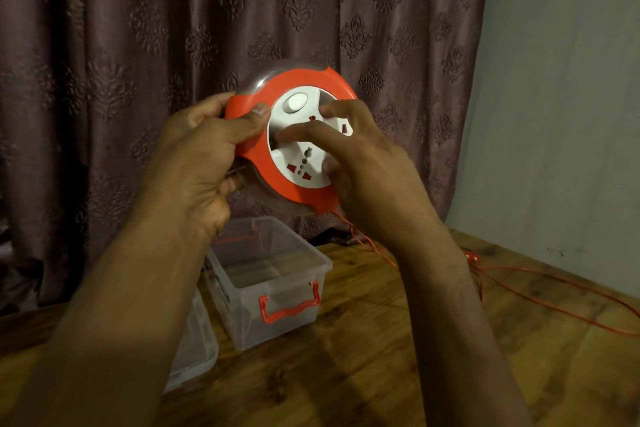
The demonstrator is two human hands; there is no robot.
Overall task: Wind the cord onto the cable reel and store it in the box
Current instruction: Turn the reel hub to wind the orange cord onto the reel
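Observation:
I hold a round red cable reel point(292, 80) with a white socket face up in front of the curtain. My left hand point(201, 156) grips its left rim, thumb on the red ring. The fingers of my right hand point(356, 159) press on the white centre disc. A thin red cord point(554, 291) leaves the bottom of the reel, drops to the wooden table and trails off to the right, with its plug point(471, 256) lying near my right forearm. An open clear plastic box point(270, 274) with red handles stands on the table below the reel.
The box's clear lid point(195, 354) lies on the table to the left of the box, partly under my left arm. A dark patterned curtain point(242, 10) hangs behind. A pale wall point(561, 97) bounds the table on the right.

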